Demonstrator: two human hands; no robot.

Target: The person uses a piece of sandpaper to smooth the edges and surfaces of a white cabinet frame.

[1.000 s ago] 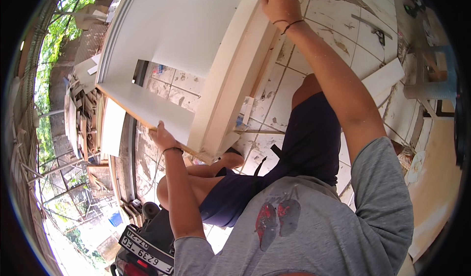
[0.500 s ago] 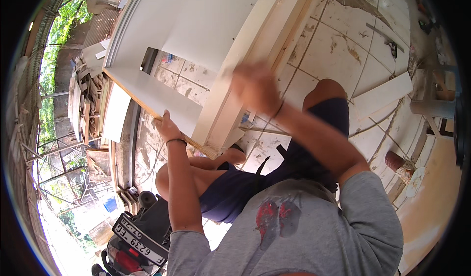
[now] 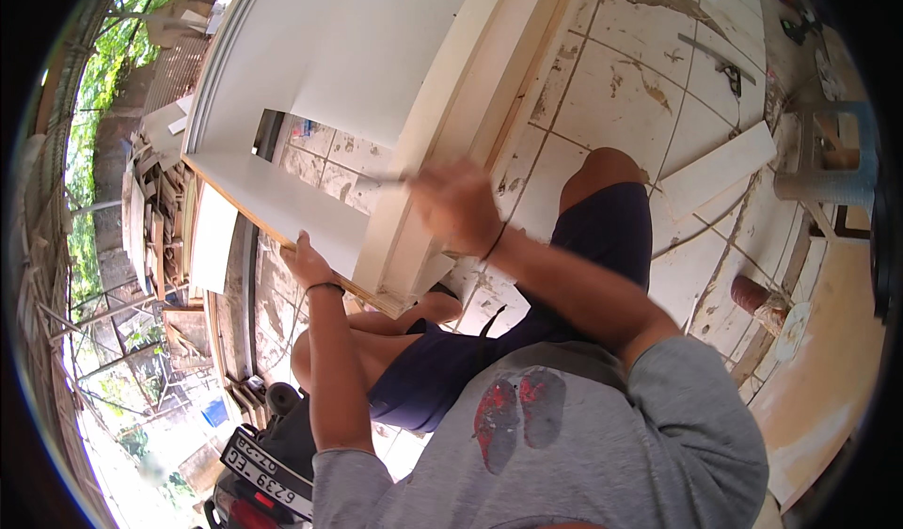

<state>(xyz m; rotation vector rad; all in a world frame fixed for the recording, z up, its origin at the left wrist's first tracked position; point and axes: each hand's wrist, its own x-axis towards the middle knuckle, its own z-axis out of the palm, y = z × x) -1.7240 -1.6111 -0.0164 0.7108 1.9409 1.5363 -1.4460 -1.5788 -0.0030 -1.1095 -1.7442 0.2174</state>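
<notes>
A large white board cabinet (image 3: 367, 49) lies in front of me, with a rectangular gap through which floor tiles show. My left hand (image 3: 308, 264) grips its near edge board (image 3: 273, 193), thumb on top and fingers around the bare wooden edge. Over the cabinet's right side rail (image 3: 428, 106), my right hand (image 3: 456, 207) is closed in a fist, smeared by motion. A faint thin grey streak runs left from that fist across the gap; I cannot make out what it is.
A white board strip (image 3: 720, 167) and a dark tool (image 3: 732, 78) lie on the tiled floor at right. Beyond them stands a grey plastic stool (image 3: 828, 186). Stacked wood offcuts (image 3: 160, 219) are at left, with a parked motorbike (image 3: 268, 463) at lower left.
My right fist has come nearer to me along the side rail. The left hand keeps its hold on the edge. The whole view has shifted a little.
</notes>
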